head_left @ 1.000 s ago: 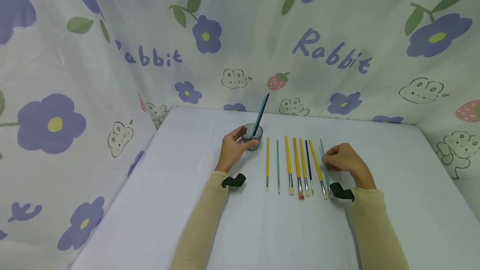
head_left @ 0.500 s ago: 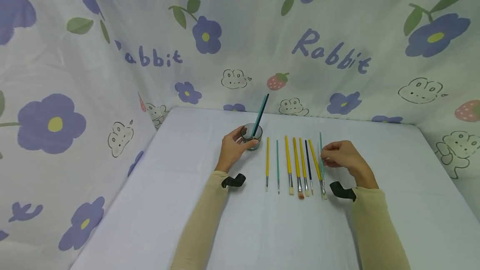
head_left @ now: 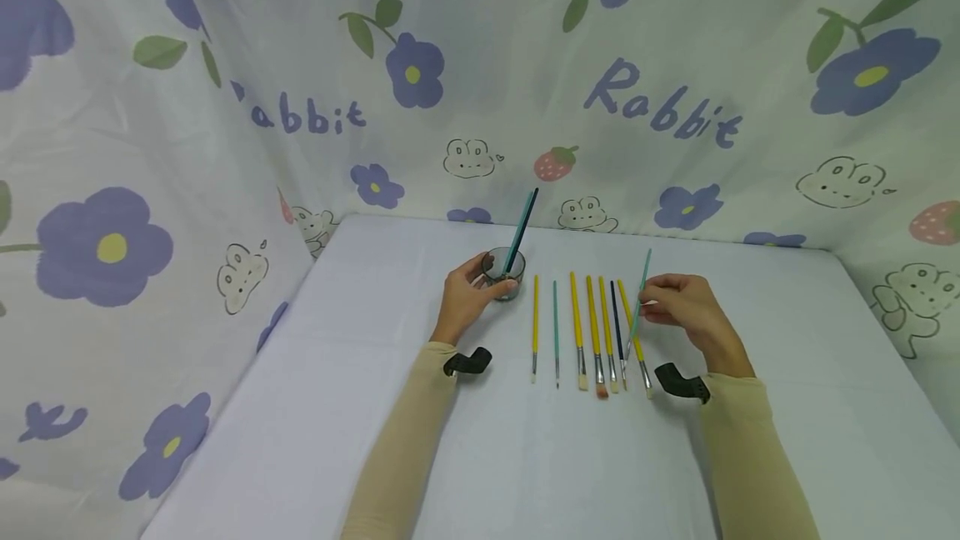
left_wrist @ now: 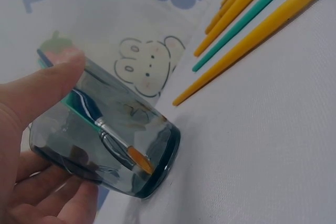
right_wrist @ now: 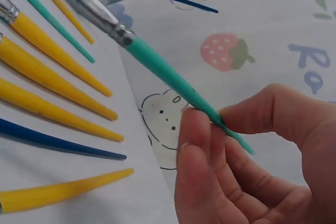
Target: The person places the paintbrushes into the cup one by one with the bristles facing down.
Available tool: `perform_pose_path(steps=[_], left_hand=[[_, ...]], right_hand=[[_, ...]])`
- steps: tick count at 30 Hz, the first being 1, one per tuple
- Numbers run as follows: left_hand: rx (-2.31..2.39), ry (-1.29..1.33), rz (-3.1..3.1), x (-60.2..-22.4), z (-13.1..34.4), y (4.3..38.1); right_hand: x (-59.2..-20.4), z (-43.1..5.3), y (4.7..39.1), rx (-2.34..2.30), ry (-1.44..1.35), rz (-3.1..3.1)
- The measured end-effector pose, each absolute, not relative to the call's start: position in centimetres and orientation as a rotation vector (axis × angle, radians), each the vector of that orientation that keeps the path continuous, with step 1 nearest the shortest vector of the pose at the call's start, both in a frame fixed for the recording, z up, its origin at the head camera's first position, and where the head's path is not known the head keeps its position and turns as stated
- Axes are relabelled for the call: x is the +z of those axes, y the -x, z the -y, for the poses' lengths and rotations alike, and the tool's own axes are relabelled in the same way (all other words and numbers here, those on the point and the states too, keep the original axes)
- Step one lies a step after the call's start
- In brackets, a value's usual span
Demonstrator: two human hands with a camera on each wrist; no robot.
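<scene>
My left hand (head_left: 470,297) grips a smoky glass cup (left_wrist: 115,135), thumb near the rim and fingers round the far side. Inside the glass lean a dark blue paintbrush (left_wrist: 86,103) and a teal one, bristles down. My right hand (head_left: 686,307) pinches a teal paintbrush (right_wrist: 173,80) between thumb and fingertips, near the tail of its handle. That brush slants, its metal ferrule (right_wrist: 125,34) pointing down over the row of brushes on the table. Closest to the right hand in the row lies a yellow paintbrush (right_wrist: 68,188), with a dark blue paintbrush (right_wrist: 58,141) beside it.
Between the hands several paintbrushes lie side by side, bristles toward me, including a yellow brush (head_left: 536,315) and a teal brush (head_left: 556,332) nearest the glass. A white cloth (head_left: 300,407) covers the table. A printed curtain (head_left: 480,65) hangs behind and at the left.
The right hand has raised the teal paintbrush and shifted it slightly left and away from me, now slanting over the row. The left hand and the glass have stayed in place.
</scene>
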State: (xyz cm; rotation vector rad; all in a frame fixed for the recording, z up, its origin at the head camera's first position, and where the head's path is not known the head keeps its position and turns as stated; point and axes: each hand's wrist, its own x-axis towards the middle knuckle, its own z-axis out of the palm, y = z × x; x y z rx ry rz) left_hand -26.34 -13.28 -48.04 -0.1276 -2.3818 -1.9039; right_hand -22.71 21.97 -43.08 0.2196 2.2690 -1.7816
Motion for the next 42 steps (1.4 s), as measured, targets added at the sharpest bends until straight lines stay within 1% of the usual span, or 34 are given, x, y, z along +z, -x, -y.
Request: perform_pose_path(steps=[12,26,33,34,37,42], left_hand=[[-1.908,0.135,2.37,-47.9,13.1,26.1],[-1.917,0.162,2.385,-48.1,13.4,26.3],[-1.917,0.166,2.439,-44.7,12.9,24.5],[-1.919,0.171,2.434,-44.7,12.9,24.5],[-1.924,0.161,2.427,-45.2,13.0,24.8],[-1.922,0.133,2.393,-47.5,13.2,26.1]], right_hand=[[-42.1,-20.3,23.1,-2.093,-0.224,-2.151],[-40.4,-17.9,24.7,-2.267,-0.129,-2.039],[-40.1,-16.9,25.7,-2.318,-0.152,-2.006],[-39.9,-16.7,25.8,-2.32,-0.151,-2.005],[-39.5,-16.3,26.0,-2.332,-0.134,-1.991],[-38.9,-15.5,26.5,-2.355,-0.097,-1.971]])
